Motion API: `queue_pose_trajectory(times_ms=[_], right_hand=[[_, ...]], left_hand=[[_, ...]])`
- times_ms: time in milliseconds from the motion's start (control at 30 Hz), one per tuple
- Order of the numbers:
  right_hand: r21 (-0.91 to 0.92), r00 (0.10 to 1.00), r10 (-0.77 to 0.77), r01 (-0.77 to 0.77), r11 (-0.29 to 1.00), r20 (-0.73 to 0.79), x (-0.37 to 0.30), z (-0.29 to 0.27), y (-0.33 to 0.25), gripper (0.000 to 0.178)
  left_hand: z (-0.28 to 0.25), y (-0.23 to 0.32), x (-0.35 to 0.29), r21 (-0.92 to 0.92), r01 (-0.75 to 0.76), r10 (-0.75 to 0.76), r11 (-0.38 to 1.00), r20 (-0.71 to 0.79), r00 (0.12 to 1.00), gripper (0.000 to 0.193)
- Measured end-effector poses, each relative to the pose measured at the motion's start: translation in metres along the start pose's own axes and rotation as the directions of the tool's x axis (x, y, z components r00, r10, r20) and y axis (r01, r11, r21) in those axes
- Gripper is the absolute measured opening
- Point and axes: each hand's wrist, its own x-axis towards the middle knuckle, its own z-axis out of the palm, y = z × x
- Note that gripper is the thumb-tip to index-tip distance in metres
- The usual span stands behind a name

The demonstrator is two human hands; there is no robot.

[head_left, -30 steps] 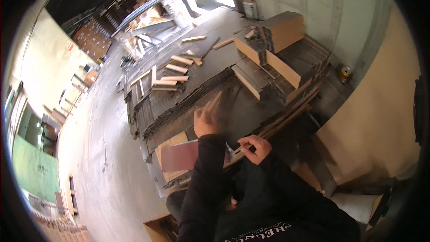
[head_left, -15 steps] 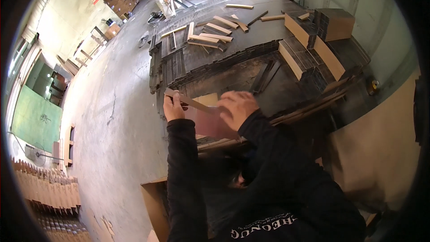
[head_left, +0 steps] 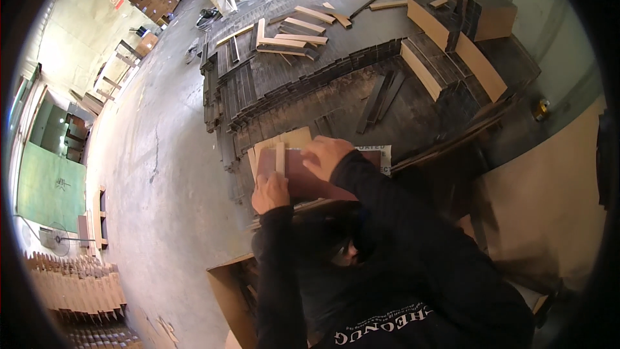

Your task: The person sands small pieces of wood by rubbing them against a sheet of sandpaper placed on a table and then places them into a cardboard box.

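The left hand (head_left: 271, 194) has its fingers closed on the near end of a short pale strip (head_left: 280, 157), which points away from the body over the left part of a reddish-brown sheet (head_left: 303, 182). The right hand (head_left: 329, 155) is palm-down over the sheet, fingers bent; whether they grip anything cannot be told. Its black sleeve (head_left: 374, 178) obscures part of the sheet. A pale board (head_left: 294, 137) shows beyond the sheet. Farther out is a stack of dark boards (head_left: 323, 100) bearing loose strips (head_left: 300, 39) and, rightward, cut blocks (head_left: 496, 19). Grey concrete floor (head_left: 155, 161) extends left.
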Motion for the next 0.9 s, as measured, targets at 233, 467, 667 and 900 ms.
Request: queue_pose_trajectory(times_ms=[233,467,667,900], right_hand=[[0.149,0.998,-0.003,0.012,0.989,-0.065,0.015,0.051,0.032,0.015],[0.159,0.997,-0.007,0.02,0.987,-0.08,0.012,0.046,0.031,0.012],[0.143,0.997,-0.008,0.018,0.99,-0.071,0.012,0.046,0.031,0.012],[0.161,0.995,-0.02,0.036,0.986,-0.102,0.013,0.048,0.036,0.012]], left_hand=[[-0.002,-0.009,-0.007,-0.259,0.024,-0.008,0.966,0.061,0.998,0.022],[0.003,-0.006,-0.022,-0.051,-0.03,0.033,0.998,0.062,0.998,0.038],[0.022,-0.013,-0.006,0.084,-0.027,0.018,0.996,0.104,0.994,0.04],[0.017,0.0,0.003,0.116,0.083,-0.105,0.99,0.2,0.974,0.039]])
